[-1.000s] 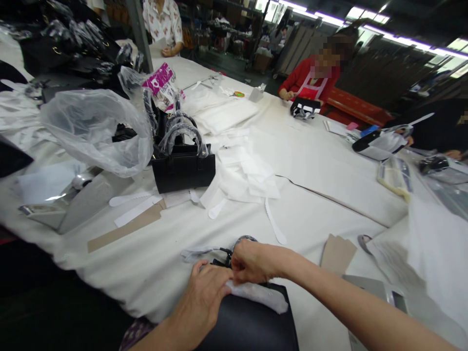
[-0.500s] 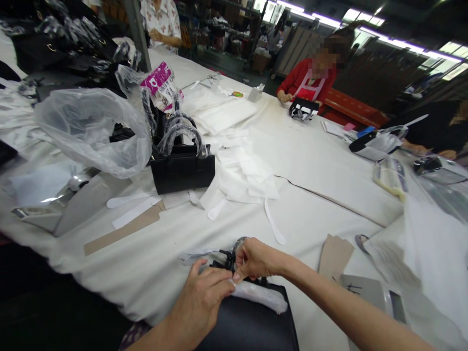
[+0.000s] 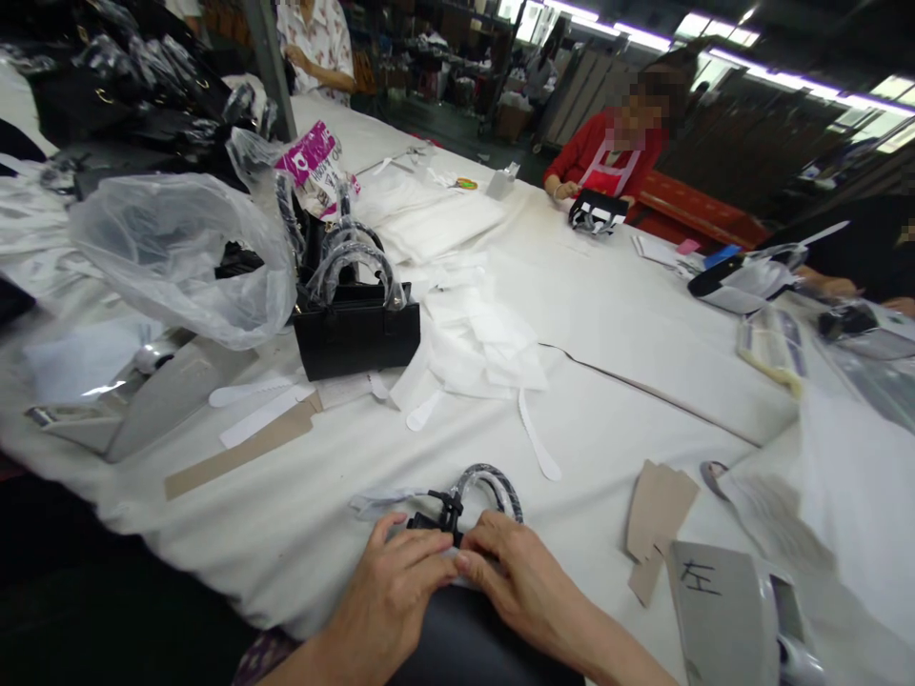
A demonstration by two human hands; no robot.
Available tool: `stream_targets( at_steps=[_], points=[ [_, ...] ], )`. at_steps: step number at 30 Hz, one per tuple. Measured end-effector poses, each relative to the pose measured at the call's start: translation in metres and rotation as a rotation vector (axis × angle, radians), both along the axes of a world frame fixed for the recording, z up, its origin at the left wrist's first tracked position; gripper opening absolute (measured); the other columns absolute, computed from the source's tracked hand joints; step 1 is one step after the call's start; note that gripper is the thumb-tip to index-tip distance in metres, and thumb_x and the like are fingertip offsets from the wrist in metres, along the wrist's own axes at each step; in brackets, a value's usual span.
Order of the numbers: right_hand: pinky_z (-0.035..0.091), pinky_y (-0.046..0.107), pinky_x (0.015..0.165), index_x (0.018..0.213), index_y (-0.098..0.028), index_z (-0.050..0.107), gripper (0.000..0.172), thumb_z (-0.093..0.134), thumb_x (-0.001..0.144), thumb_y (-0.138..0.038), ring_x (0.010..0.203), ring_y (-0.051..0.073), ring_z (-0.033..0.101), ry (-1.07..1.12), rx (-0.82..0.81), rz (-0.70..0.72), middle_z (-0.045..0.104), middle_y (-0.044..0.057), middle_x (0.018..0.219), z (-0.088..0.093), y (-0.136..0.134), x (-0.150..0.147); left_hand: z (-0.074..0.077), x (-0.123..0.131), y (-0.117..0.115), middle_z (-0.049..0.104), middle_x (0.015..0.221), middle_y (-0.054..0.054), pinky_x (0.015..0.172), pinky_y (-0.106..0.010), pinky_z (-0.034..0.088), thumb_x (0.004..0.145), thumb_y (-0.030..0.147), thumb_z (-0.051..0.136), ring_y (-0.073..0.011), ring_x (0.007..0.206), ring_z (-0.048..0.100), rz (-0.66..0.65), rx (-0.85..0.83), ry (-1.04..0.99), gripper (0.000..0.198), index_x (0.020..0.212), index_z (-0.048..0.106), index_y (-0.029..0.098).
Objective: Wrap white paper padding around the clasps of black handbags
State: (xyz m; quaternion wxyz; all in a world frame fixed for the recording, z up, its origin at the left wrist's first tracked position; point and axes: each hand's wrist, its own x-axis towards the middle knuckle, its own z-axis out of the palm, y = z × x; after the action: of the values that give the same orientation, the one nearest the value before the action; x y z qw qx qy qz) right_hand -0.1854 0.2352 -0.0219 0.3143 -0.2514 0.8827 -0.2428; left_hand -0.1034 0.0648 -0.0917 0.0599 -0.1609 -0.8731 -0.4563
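A black handbag (image 3: 493, 643) lies close in front of me at the table's near edge. Across its top runs a handle in white wrapping (image 3: 466, 577), now mostly covered by my hands. My left hand (image 3: 400, 586) is closed over the wrapping's left part. Just beside it, my right hand (image 3: 525, 572) grips the same wrapping, thumb and fingers pinched together and nearly touching my left fingertips. Beyond the hands, a second handle in clear plastic (image 3: 490, 481) arches up, with a black strap (image 3: 449, 510) at its left. What lies under the fingers is hidden.
A grey tape dispenser (image 3: 721, 610) stands at right beside brown card pieces (image 3: 661, 519). Another black handbag (image 3: 357, 338), a clear plastic bag (image 3: 186, 252) and white sheets (image 3: 486, 333) are farther left. A person in red (image 3: 607, 148) works across the table.
My right hand has come down and toward me from the far handle onto the wrapped handle beside my left hand, uncovering the plastic-covered handle. My left hand has stayed in place.
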Motion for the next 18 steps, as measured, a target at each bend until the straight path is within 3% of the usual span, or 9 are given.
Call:
stream_targets(
  at_steps=[5,9,12,15,18],
  points=[
    [0.040,0.031,0.074,0.087,-0.019,0.059,0.025,0.052,0.090,-0.042,0.084,0.021,0.056,0.020,0.057,-0.025,0.061,0.006,0.090,-0.008,0.002,0.005,-0.002,0.003,0.002,0.066,0.109,-0.004,0.103,-0.044,0.040,0.096,0.018,0.047,-0.0206,0.106,0.060,0.085,0.131,-0.176,0.022,0.116,0.051,0.023],
    [0.041,0.033,0.074,0.082,-0.018,0.058,0.028,0.048,0.092,-0.042,0.083,0.021,0.055,0.135,0.066,0.004,0.060,0.007,0.088,-0.013,-0.004,0.013,-0.003,0.005,0.002,0.063,0.119,-0.004,0.099,-0.037,0.047,0.093,0.025,0.054,-0.0196,0.114,0.057,0.155,0.271,-0.328,0.018,0.111,0.052,0.026],
    [0.042,0.032,0.074,0.078,-0.020,0.058,0.033,0.036,0.097,-0.035,0.081,0.020,0.056,0.190,0.000,-0.024,0.059,0.006,0.084,-0.014,-0.002,0.018,-0.009,0.011,-0.001,0.059,0.128,-0.006,0.103,-0.041,0.045,0.089,0.025,0.058,-0.0219,0.120,0.054,0.225,0.327,-0.323,0.024,0.111,0.052,0.025],
    [0.045,0.033,0.080,0.088,-0.022,0.061,0.035,0.031,0.098,-0.037,0.087,0.020,0.058,0.314,-0.167,-0.248,0.061,0.007,0.090,-0.018,0.022,0.019,-0.018,0.022,-0.008,0.056,0.132,-0.009,0.105,-0.047,0.042,0.086,0.027,0.059,-0.0255,0.122,0.053,0.353,0.317,-0.354,0.034,0.119,0.050,0.024],
    [0.047,0.038,0.084,0.105,-0.020,0.060,0.037,0.040,0.092,-0.049,0.095,0.025,0.060,0.515,-0.161,-0.676,0.063,0.011,0.104,-0.032,0.060,0.015,-0.022,0.029,-0.014,0.057,0.131,-0.011,0.098,-0.045,0.048,0.088,0.034,0.057,-0.0270,0.116,0.057,0.378,0.342,-0.525,0.041,0.127,0.048,0.022]
  ],
)
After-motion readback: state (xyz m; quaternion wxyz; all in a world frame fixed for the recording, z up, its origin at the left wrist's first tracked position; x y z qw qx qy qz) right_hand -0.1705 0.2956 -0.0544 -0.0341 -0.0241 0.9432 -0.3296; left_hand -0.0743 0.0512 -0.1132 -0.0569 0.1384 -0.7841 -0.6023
